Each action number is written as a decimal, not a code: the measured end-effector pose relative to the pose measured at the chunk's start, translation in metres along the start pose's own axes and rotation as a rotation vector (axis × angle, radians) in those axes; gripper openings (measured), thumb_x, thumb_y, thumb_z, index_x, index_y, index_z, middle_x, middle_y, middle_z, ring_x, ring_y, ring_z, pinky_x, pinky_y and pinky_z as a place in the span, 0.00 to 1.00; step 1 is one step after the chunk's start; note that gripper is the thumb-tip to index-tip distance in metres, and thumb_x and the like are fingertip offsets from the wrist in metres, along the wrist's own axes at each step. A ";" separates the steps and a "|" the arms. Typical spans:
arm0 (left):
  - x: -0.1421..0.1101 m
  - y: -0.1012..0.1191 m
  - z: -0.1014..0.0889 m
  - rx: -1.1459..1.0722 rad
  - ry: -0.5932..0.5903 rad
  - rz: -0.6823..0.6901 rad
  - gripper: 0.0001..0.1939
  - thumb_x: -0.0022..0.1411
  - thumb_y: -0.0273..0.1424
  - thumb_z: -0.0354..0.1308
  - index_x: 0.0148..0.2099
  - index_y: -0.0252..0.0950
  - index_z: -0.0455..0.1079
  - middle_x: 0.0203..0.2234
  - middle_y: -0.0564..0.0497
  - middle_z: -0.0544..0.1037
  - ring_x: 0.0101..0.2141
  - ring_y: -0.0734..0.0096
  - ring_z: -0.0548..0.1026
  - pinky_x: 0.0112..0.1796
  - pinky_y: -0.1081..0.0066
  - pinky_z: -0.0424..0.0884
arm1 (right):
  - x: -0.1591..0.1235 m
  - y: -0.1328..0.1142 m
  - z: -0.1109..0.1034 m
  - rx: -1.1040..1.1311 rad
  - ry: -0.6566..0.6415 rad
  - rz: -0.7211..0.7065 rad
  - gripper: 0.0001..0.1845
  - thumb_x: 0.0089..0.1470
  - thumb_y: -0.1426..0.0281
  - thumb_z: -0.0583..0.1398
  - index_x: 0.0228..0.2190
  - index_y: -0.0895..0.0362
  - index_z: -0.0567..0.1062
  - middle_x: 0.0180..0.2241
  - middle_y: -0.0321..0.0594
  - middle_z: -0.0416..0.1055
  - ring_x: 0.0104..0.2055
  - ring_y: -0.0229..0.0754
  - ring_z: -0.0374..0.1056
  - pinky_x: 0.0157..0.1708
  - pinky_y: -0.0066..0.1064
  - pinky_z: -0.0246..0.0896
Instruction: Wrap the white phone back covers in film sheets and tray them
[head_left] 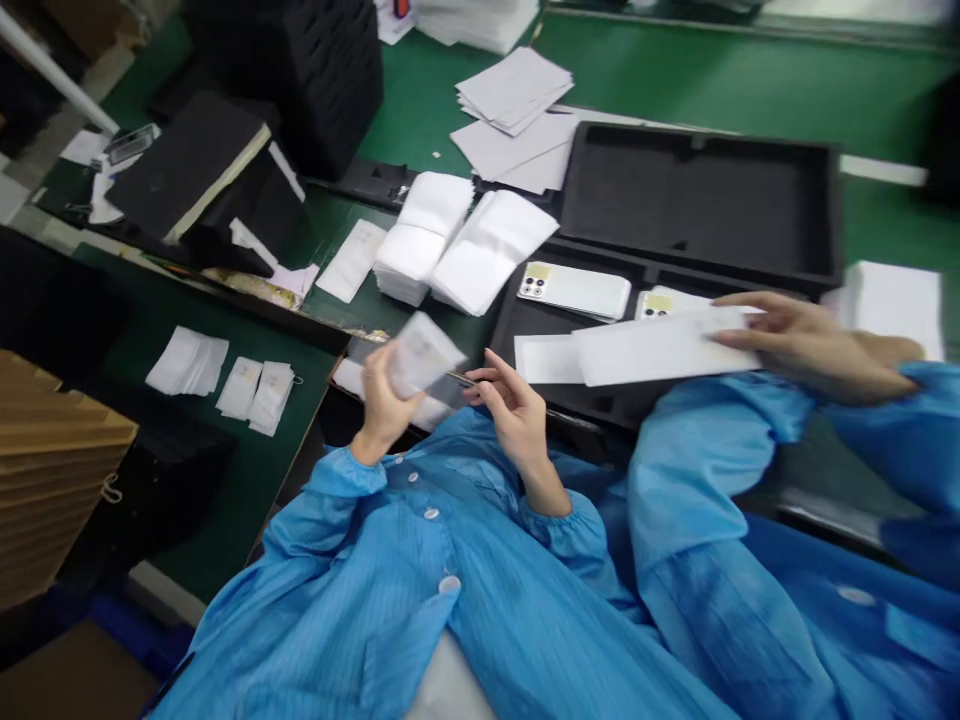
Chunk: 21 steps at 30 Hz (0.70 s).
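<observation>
My left hand (382, 400) is closed around a small stack of thin white translucent sleeves (426, 352), tilted up in front of my chest. Faint camera-like marks show on the top one. Just right of it, my right hand (514, 408) pinches a thin dark pointed tool (461, 380), which looks like tweezers. Its tip lies at or near the sleeves' lower edge; whether it touches cannot be told. Beyond my hands, two thick stacks of folded white sleeves (491, 250) sit on the bench, with a single flat sleeve (352, 260) on their left.
On the right, a co-worker's hand (795, 340) holds a long white sheet (660, 345) over a black tray (517, 325) with white phones (577, 290). Behind lies another black tray (705, 205). Small sleeve bundles (187, 360) rest at left, near a brown carton (52, 480).
</observation>
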<state>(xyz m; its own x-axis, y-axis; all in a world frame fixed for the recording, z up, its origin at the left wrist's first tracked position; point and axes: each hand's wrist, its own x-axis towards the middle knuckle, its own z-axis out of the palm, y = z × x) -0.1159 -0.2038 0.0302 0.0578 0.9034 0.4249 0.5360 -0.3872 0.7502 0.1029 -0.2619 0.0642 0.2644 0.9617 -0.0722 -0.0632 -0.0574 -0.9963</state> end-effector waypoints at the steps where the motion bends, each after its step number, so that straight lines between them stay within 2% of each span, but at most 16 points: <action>1: 0.015 -0.010 -0.008 0.016 0.085 -0.031 0.46 0.64 0.40 0.72 0.77 0.41 0.56 0.68 0.33 0.71 0.70 0.38 0.71 0.73 0.41 0.68 | 0.001 0.000 -0.003 0.002 -0.008 -0.006 0.34 0.64 0.46 0.70 0.64 0.50 0.81 0.49 0.45 0.85 0.40 0.47 0.83 0.41 0.41 0.83; 3: 0.055 -0.029 -0.023 0.112 0.247 -0.131 0.43 0.69 0.37 0.68 0.78 0.37 0.54 0.71 0.31 0.67 0.74 0.46 0.67 0.76 0.50 0.62 | 0.001 0.004 -0.013 -0.015 0.009 -0.009 0.30 0.64 0.47 0.70 0.59 0.51 0.84 0.47 0.44 0.86 0.40 0.46 0.83 0.42 0.40 0.83; 5: 0.102 -0.049 -0.034 0.275 0.265 -0.210 0.39 0.72 0.32 0.64 0.78 0.35 0.52 0.74 0.31 0.64 0.76 0.50 0.63 0.77 0.52 0.59 | -0.002 0.010 -0.024 -0.033 0.042 0.009 0.28 0.64 0.46 0.69 0.54 0.53 0.86 0.45 0.45 0.86 0.39 0.46 0.83 0.43 0.40 0.83; 8: 0.167 -0.073 -0.039 0.423 0.177 -0.270 0.39 0.71 0.31 0.66 0.77 0.33 0.54 0.74 0.30 0.65 0.75 0.48 0.63 0.76 0.49 0.59 | -0.008 0.021 -0.036 -0.029 0.089 0.049 0.29 0.63 0.45 0.71 0.52 0.55 0.86 0.43 0.46 0.87 0.40 0.47 0.83 0.43 0.41 0.83; 11: 0.210 -0.088 -0.031 0.481 0.063 -0.293 0.42 0.69 0.36 0.69 0.77 0.32 0.55 0.74 0.30 0.65 0.74 0.41 0.63 0.75 0.42 0.58 | -0.013 0.029 -0.040 -0.008 0.114 0.076 0.30 0.61 0.45 0.71 0.51 0.56 0.87 0.42 0.46 0.87 0.40 0.46 0.83 0.42 0.40 0.83; 14: 0.227 -0.097 -0.019 0.523 -0.099 -0.308 0.46 0.67 0.40 0.72 0.78 0.34 0.56 0.76 0.30 0.62 0.75 0.34 0.61 0.74 0.34 0.54 | -0.014 0.032 -0.041 0.002 0.120 0.083 0.31 0.60 0.44 0.72 0.50 0.56 0.87 0.42 0.47 0.87 0.40 0.46 0.83 0.42 0.39 0.82; 17: 0.227 -0.102 -0.013 0.534 -0.209 -0.295 0.43 0.67 0.41 0.71 0.77 0.36 0.60 0.76 0.32 0.63 0.76 0.33 0.59 0.75 0.32 0.49 | -0.012 0.031 -0.042 -0.008 0.120 0.070 0.31 0.60 0.43 0.71 0.49 0.56 0.87 0.41 0.46 0.87 0.40 0.47 0.84 0.45 0.40 0.82; 19: 0.221 -0.102 -0.014 0.523 -0.190 -0.272 0.44 0.67 0.41 0.71 0.78 0.36 0.58 0.78 0.32 0.61 0.78 0.37 0.57 0.77 0.35 0.48 | -0.008 0.029 -0.044 -0.014 0.122 0.054 0.30 0.61 0.44 0.71 0.49 0.56 0.87 0.42 0.46 0.87 0.41 0.47 0.84 0.47 0.41 0.82; 21: 0.213 -0.096 -0.017 0.511 -0.081 -0.269 0.45 0.69 0.39 0.69 0.79 0.33 0.54 0.79 0.29 0.56 0.79 0.41 0.55 0.78 0.40 0.48 | -0.001 0.027 -0.048 -0.018 0.132 0.034 0.28 0.63 0.46 0.70 0.49 0.56 0.87 0.42 0.46 0.87 0.41 0.47 0.84 0.47 0.40 0.82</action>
<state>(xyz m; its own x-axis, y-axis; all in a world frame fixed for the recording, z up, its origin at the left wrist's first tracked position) -0.1693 0.0224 0.0570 -0.0833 0.9767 0.1979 0.8778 -0.0221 0.4784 0.1473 -0.2778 0.0350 0.3868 0.9156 -0.1098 -0.0572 -0.0950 -0.9938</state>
